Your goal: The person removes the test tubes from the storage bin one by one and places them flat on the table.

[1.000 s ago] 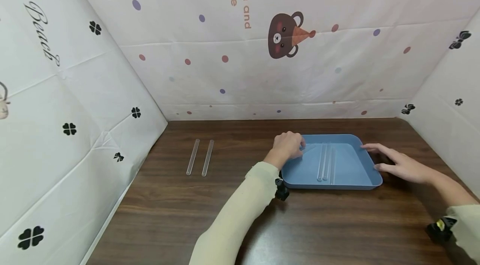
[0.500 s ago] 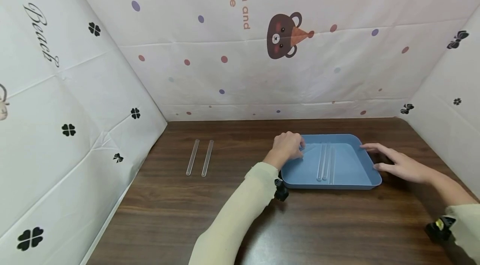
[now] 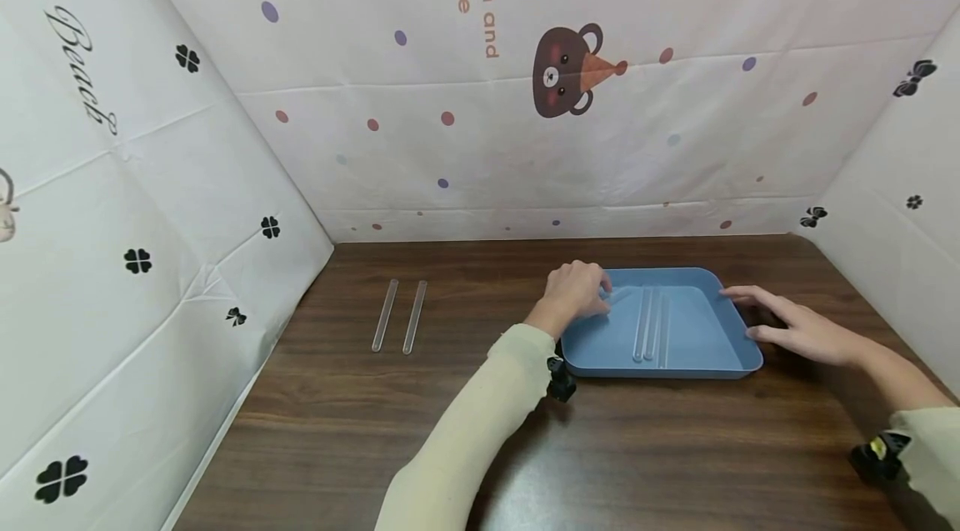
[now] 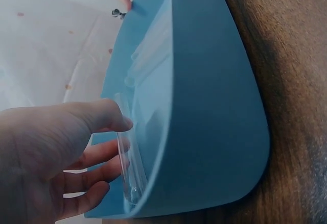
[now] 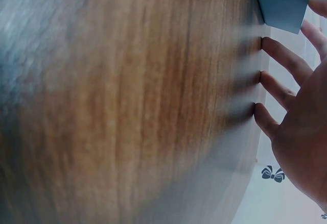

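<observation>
With the work seemingly partway, a person's right hand [image 3: 798, 333], fingers spread, touches the blue tray [image 3: 705, 335] at three o'clock, apparently three clear test tubes [image 3: 642, 327] lie inside, two loose tubes [image 3: 415, 317] sit outside toward nine, and the left hand [image 3: 576, 291] pinches another tube [image 4: 134, 170], not yet released, at ten.

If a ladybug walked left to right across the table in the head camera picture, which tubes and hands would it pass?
First tube → second tube → left hand → group of tubes in the tray → right hand.
</observation>
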Demonstrator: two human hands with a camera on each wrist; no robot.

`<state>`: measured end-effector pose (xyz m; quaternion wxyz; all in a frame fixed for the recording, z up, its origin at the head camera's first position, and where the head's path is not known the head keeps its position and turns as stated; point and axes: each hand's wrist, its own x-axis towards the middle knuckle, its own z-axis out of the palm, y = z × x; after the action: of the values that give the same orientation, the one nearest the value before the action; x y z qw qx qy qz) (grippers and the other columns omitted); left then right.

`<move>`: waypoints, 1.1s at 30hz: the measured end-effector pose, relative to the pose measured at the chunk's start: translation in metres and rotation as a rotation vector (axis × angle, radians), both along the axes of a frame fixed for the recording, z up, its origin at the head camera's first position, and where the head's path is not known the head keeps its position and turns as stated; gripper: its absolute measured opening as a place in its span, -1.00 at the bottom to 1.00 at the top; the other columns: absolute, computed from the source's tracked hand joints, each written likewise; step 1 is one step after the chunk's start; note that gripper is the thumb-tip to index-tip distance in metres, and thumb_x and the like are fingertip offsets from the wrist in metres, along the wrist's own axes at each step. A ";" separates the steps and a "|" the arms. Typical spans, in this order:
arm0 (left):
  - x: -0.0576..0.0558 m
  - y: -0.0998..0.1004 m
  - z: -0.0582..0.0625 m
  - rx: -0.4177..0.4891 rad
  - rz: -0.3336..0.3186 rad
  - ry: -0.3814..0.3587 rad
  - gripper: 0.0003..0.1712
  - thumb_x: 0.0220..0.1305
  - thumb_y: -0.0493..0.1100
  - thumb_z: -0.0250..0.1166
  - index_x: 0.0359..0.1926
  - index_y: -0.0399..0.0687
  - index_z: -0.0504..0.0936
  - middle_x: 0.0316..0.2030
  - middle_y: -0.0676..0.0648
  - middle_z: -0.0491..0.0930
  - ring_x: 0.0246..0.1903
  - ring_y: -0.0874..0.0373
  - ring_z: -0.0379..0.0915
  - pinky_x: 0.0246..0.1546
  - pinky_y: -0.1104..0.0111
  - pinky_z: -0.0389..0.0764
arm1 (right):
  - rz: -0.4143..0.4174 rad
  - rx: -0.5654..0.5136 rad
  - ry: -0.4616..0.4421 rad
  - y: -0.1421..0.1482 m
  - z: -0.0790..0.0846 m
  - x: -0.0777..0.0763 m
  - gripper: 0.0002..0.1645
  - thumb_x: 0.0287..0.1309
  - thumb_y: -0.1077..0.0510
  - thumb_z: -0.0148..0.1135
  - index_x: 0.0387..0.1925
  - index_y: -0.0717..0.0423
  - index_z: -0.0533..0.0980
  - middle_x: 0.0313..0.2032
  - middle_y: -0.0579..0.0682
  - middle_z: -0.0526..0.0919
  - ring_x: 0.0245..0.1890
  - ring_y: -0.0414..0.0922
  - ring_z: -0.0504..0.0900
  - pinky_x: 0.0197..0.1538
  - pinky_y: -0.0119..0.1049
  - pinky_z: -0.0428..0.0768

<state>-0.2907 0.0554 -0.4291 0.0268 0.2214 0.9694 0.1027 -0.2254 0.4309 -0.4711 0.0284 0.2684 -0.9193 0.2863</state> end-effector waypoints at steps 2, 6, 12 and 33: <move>0.000 0.000 0.002 0.007 -0.002 0.015 -0.63 0.45 0.12 0.57 0.22 0.36 0.86 0.22 0.17 0.84 -0.16 0.27 0.61 -0.16 0.41 0.66 | 0.002 -0.002 0.000 0.000 0.000 0.000 -0.26 0.45 0.33 0.37 0.58 0.14 0.41 0.35 -0.78 0.38 0.24 -0.76 0.40 0.03 -0.51 0.57; 0.000 0.000 0.007 0.018 -0.009 0.033 -0.63 0.44 0.13 0.57 0.22 0.37 0.86 0.19 0.18 0.84 -0.20 0.26 0.59 -0.24 0.41 0.61 | 0.013 -0.007 0.008 0.000 0.000 0.001 -0.26 0.45 0.35 0.36 0.58 0.16 0.40 0.36 -0.77 0.37 0.25 -0.77 0.39 0.04 -0.53 0.55; 0.001 0.000 0.018 0.034 0.001 0.035 -0.62 0.45 0.15 0.56 0.23 0.37 0.86 0.20 0.16 0.84 -0.22 0.24 0.59 -0.27 0.42 0.58 | 0.018 -0.008 0.011 0.001 0.000 0.001 -0.26 0.46 0.35 0.35 0.59 0.16 0.40 0.38 -0.78 0.36 0.26 -0.78 0.38 0.05 -0.55 0.55; 0.006 -0.038 0.034 0.166 0.063 0.045 -0.65 0.42 0.10 0.56 0.17 0.24 0.88 -0.01 0.08 0.87 -0.31 0.20 0.57 -0.42 0.42 0.48 | 0.014 -0.005 0.008 0.000 0.001 0.003 -0.27 0.47 0.33 0.36 0.59 0.14 0.40 0.38 -0.77 0.36 0.26 -0.76 0.39 0.06 -0.50 0.57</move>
<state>-0.2851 0.0171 -0.3956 -0.0166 0.1944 0.9644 0.1788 -0.2224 0.4306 -0.4698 0.0309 0.2759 -0.9166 0.2877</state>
